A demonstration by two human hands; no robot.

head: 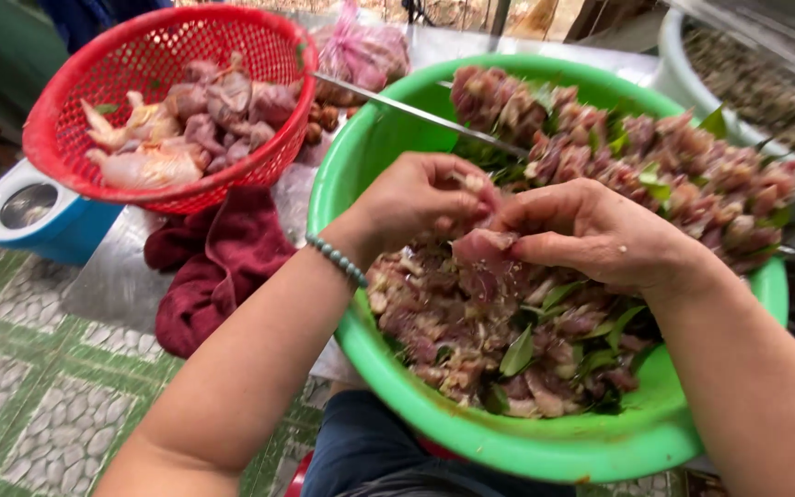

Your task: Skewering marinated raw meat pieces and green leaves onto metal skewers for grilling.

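Green plastic basin [545, 442] holds chopped marinated meat with leaves. Left hand [416, 198] and right hand [591, 230] meet above it, fingers of both pinched on one pink meat piece [480, 247]. Loaded skewers [637, 156] lie across the basin's far rim. Red basket [66, 120] of raw poultry sits upper left, above a maroon cloth [218, 267].
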